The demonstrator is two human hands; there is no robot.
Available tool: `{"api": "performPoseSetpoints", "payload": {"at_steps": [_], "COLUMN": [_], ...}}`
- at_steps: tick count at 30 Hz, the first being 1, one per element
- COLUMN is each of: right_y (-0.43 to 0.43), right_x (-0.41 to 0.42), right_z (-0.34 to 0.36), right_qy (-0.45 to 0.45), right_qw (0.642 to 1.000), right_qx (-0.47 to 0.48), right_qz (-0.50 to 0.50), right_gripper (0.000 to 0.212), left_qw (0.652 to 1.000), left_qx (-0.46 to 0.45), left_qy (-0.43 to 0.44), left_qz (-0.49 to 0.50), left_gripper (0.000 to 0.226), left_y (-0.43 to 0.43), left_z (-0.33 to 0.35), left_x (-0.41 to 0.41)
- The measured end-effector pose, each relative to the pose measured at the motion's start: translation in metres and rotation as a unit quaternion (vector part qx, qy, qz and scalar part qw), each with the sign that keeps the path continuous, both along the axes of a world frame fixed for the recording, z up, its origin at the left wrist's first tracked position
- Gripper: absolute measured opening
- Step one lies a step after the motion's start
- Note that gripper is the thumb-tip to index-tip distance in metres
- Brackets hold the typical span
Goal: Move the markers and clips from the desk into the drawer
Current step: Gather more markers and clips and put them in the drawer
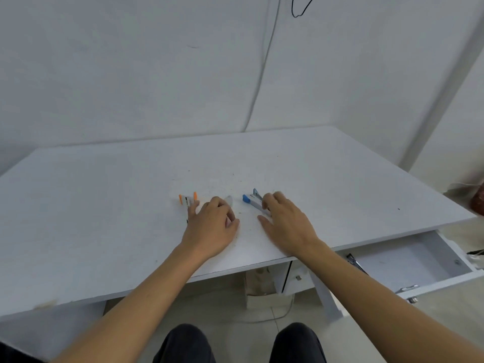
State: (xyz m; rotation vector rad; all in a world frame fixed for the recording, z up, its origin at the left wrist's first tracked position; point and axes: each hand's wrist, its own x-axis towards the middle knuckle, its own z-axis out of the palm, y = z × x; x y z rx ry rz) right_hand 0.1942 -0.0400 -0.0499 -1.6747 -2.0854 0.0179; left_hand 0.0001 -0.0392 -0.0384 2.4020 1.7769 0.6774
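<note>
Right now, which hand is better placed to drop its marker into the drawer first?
Right, probably. The right hand rests on the blue marker, and the open drawer is on its side; the left hand would have to cross over.

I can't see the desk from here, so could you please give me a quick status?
Left hand on orange-capped markers, right hand on blue-capped marker; grip unclear. Drawer open, empty. Nothing in the way.
</note>
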Motion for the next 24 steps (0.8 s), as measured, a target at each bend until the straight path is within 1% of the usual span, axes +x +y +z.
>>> {"api": "performPoseSetpoints", "payload": {"at_steps": [2,4,5,6,8,10,11,12,13,15,16,17,18,20,21,22,23,24], "right_y": [0.002,0.005,0.007,0.008,0.012,0.015,0.016,0.016,0.013,-0.001,-0.01,-0.019,-0.028,-0.045,-0.053,-0.061,-0.068,-0.075], "right_x": [0.006,0.009,0.01,0.01,0.011,0.014,0.017,0.024,0.031,0.051,0.064,0.077,0.091,0.121,0.137,0.153,0.167,0.181], "right_z": [0.003,0.007,0.008,0.009,0.011,0.017,0.023,0.029,0.035,0.044,0.047,0.048,0.049,0.055,0.059,0.064,0.069,0.073], "right_qy": [-0.003,-0.028,-0.041,-0.051,-0.041,0.019,0.075,0.156,0.256,0.45,0.514,0.564,0.605,0.662,0.677,0.684,0.681,0.667], "right_qw": [1.0,0.999,0.997,0.995,0.991,0.983,0.972,0.95,0.912,0.801,0.756,0.722,0.695,0.656,0.647,0.644,0.649,0.666], "right_qx": [0.008,-0.019,-0.042,-0.066,-0.107,-0.165,-0.208,-0.257,-0.311,-0.39,-0.402,-0.4,-0.389,-0.361,-0.347,-0.338,-0.333,-0.331], "right_qz": [-0.023,-0.038,-0.045,-0.053,-0.069,-0.082,-0.084,-0.084,-0.084,-0.069,-0.054,-0.037,-0.018,0.027,0.047,0.058,0.06,0.052], "right_gripper": [0.038,0.054,0.057,0.054,0.037,0.024,0.022,0.021,0.021,0.025,0.028,0.03,0.03,0.029,0.029,0.029,0.029,0.032], "left_qw": [0.999,0.999,0.999,0.999,0.999,0.998,0.996,0.991,0.982,0.956,0.942,0.929,0.917,0.88,0.85,0.816,0.788,0.775], "left_qx": [0.007,0.008,0.001,-0.009,-0.032,-0.065,-0.09,-0.124,-0.161,-0.221,-0.241,-0.254,-0.266,-0.311,-0.345,-0.381,-0.411,-0.432], "left_qy": [-0.028,-0.041,-0.043,-0.039,-0.014,-0.006,-0.023,-0.056,-0.099,-0.194,-0.235,-0.269,-0.298,-0.359,-0.396,-0.431,-0.453,-0.45], "left_qz": [-0.018,-0.015,-0.009,-0.002,0.006,0.011,0.015,0.019,0.018,0.01,0.004,-0.001,-0.006,-0.024,-0.04,-0.058,-0.077,-0.097], "left_gripper": [0.013,0.024,0.031,0.035,0.036,0.035,0.036,0.038,0.04,0.039,0.037,0.035,0.032,0.028,0.027,0.026,0.026,0.027], "left_y": [-0.001,-0.002,-0.002,-0.001,-0.001,0.001,0.002,0.002,0.001,-0.002,-0.007,-0.011,-0.016,-0.026,-0.03,-0.035,-0.04,-0.044], "left_z": [-0.001,-0.002,-0.002,-0.002,0.0,0.001,0.002,0.004,0.007,0.011,0.013,0.015,0.016,0.021,0.025,0.028,0.031,0.033], "left_x": [0.009,0.017,0.02,0.022,0.026,0.027,0.028,0.029,0.031,0.041,0.05,0.059,0.07,0.093,0.104,0.116,0.126,0.137]}}
